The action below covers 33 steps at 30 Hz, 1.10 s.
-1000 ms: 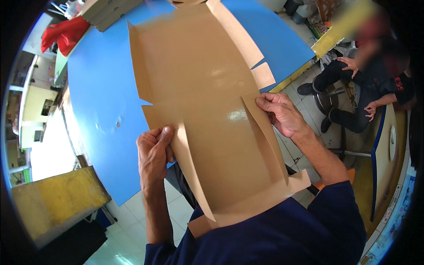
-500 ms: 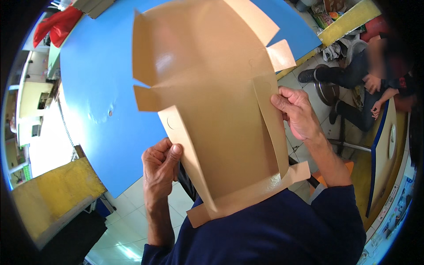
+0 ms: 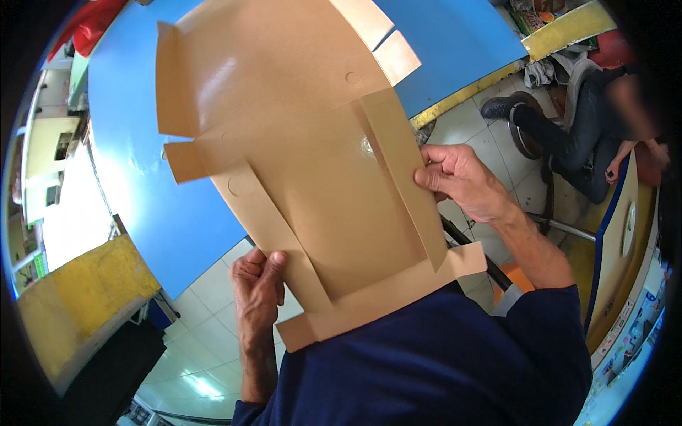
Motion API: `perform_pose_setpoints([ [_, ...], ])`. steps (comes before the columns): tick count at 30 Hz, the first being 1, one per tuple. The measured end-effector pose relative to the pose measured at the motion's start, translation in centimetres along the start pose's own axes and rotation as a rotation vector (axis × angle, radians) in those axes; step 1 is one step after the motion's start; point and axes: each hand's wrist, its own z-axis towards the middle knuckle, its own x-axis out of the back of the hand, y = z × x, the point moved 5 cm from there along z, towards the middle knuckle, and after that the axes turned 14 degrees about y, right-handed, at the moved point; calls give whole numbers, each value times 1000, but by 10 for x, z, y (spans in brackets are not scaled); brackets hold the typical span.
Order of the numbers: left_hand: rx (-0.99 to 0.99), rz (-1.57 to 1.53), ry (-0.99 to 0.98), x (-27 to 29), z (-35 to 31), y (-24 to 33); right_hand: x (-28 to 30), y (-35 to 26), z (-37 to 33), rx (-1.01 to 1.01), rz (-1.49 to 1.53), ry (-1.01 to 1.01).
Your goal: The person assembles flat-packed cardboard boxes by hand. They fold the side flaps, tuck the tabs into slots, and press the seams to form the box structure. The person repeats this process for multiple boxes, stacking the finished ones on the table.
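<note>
Carton blank (image 3: pixel 305 184): brown paperboard, smooth, semi-gloss, with bright reflections; table surface (image 3: pixel 163 227): blue, smooth, glossy, brightest toward its left edge; yellow block (image 3: pixel 92 284) near the surface's lower corner: worn, matt finish; floor tiles (image 3: pixel 209 298): smooth, glossy; shirt (image 3: pixel 426 355): dark, matt cloth; bar (image 3: pixel 568 228) beyond the surface's right edge: smooth, bright metal.

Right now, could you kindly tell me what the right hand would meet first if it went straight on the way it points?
The right flap of the box, whose edge the right hand is pinching; past it, the line seems to cross the box's inside, though depth is unclear.
</note>
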Motion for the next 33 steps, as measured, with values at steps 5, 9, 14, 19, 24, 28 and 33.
perform_pose_setpoints([
  [5, -15, 27, 4, -6, 10, 1, 4, 9, -13, -175, -201, -81],
  [9, 87, 192, -403, 6, 9, -29, 6, 2, -6, -24, -236, -48],
  [14, 73, 31, -167, 7, 17, -30, 1, 15, -12, -199, -257, -189],
  [19, 129, 186, -392, 7, 17, -24, 11, 14, -11, -152, -371, -107],
  [24, 228, 143, -323, -2, 15, -23, -2, -8, -13, -60, -502, -125],
  [28, 246, 169, -305, -8, 20, -13, -2, -19, -13, -81, -531, -73],
  [33, 207, -153, -385, 8, 23, -47, 9, -16, -9, -107, -411, -81],
])
